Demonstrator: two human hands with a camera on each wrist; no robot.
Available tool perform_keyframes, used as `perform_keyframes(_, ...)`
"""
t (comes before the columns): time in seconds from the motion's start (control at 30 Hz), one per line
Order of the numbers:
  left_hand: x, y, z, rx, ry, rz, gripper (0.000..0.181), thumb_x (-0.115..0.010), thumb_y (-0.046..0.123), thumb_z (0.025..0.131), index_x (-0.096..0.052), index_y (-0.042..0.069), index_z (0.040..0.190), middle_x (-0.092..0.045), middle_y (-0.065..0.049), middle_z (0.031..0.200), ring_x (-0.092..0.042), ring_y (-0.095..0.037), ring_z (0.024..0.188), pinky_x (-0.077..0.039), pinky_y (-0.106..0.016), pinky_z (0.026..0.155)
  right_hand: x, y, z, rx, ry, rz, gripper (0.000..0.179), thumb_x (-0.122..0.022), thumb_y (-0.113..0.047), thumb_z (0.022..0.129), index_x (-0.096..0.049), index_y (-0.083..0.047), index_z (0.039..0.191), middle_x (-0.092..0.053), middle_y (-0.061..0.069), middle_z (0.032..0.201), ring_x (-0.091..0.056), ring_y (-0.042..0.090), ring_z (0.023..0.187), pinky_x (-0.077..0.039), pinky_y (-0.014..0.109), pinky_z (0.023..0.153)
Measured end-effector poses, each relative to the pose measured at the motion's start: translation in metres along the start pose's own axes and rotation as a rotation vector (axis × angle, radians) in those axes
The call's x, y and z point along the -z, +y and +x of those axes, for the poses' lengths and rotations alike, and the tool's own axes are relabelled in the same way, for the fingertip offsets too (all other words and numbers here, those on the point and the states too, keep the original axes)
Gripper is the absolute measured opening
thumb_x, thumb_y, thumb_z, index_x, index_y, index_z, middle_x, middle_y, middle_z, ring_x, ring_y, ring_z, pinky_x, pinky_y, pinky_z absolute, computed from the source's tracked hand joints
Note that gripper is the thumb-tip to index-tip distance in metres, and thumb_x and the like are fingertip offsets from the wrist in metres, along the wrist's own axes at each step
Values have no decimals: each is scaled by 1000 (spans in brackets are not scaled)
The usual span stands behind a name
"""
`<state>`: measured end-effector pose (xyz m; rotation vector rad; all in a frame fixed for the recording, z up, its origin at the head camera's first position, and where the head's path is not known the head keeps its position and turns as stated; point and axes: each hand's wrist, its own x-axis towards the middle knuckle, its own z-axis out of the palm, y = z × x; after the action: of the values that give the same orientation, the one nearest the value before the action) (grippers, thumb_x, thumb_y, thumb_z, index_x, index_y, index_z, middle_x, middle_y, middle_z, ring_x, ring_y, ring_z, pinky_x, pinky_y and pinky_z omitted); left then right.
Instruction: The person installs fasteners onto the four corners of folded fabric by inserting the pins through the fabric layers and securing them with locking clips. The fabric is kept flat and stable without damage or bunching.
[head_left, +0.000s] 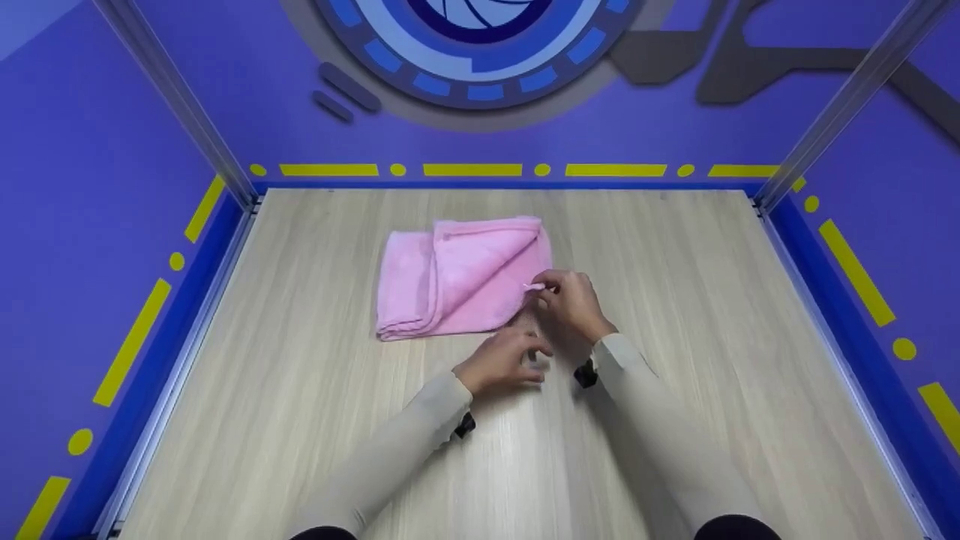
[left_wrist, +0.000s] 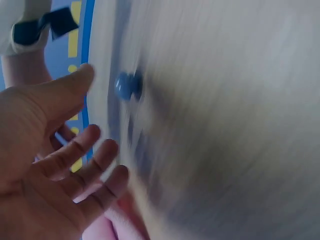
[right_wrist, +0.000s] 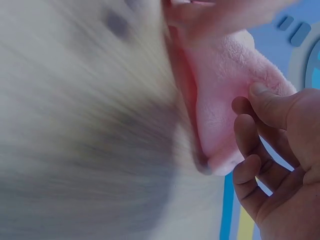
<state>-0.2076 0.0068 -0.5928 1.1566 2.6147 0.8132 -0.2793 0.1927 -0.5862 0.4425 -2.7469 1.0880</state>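
Observation:
A pink fleecy cloth (head_left: 480, 262) lies folded in layers on the wooden table, its right part turned back diagonally. At its right edge my right hand (head_left: 574, 300) pinches a small tip of the cloth between thumb and forefinger. The right wrist view shows the cloth (right_wrist: 220, 100) at the thumb tip, with the other fingers loosely bent. My left hand (head_left: 502, 360) hovers below the cloth's near edge, fingers spread and gently curved, holding nothing. A small rounded blue thing (left_wrist: 125, 86) appears beyond its fingertips in the left wrist view; blur hides its kind.
The pale wooden tabletop (head_left: 300, 450) is bounded by blue-purple panels (head_left: 480, 142) with yellow dashes at the back and sides. Metal posts (head_left: 180, 112) stand at the rear corners. Dark wrist devices (head_left: 586, 373) sit under both sleeves.

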Motion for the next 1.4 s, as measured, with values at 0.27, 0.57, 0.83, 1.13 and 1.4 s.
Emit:
perform_keyframes(0.27, -12, 6, -3, 9, -45, 92, 33, -86, 25, 81, -79, 19, 113, -69, -1, 105, -59, -11, 87, -52, -29, 70, 1, 2, -1, 24, 5, -4, 5, -79, -13, 91, -81, -9, 95, -78, 4, 89, -71, 21, 80, -59, 41, 73)
perform_keyframes(0.57, -15, 7, -2, -13, -14, 158, 15, -78, 13, 82, -82, 18, 96, -70, 3, 94, -67, -13, 89, -56, -32, 69, 2, 2, -3, 10, 8, -6, 8, -78, -6, 90, -80, -13, 92, -76, 4, 85, -68, 19, 75, -56, 37, 67)
perform_keyframes(0.83, -13, 4, 0, -65, 17, 68, 11, -79, 5, 81, -81, 7, 92, -72, -5, 89, -64, -17, 85, -53, -29, 78, 0, 4, -2, 9, 5, 12, 8, -78, -4, 90, -79, -9, 95, -76, 5, 86, -68, 20, 75, -56, 36, 66)
perform_keyframes(1.13, 8, -6, 7, -65, 292, -157, 13, -78, -4, 83, -77, -3, 96, -73, -13, 90, -71, -25, 84, -59, -31, 80, 1, 3, -1, 1, -2, 61, 8, -75, -4, 92, -78, -9, 98, -77, 4, 96, -69, 22, 82, -58, 39, 72)
perform_keyframes(1.4, 26, -15, 10, 93, 577, -361, 18, -74, -6, 87, -75, -6, 104, -75, -17, 99, -74, -27, 89, -61, -29, 79, -2, 2, -2, 49, 25, 66, 5, -75, -6, 93, -76, -8, 97, -76, 5, 93, -70, 22, 77, -58, 40, 70)
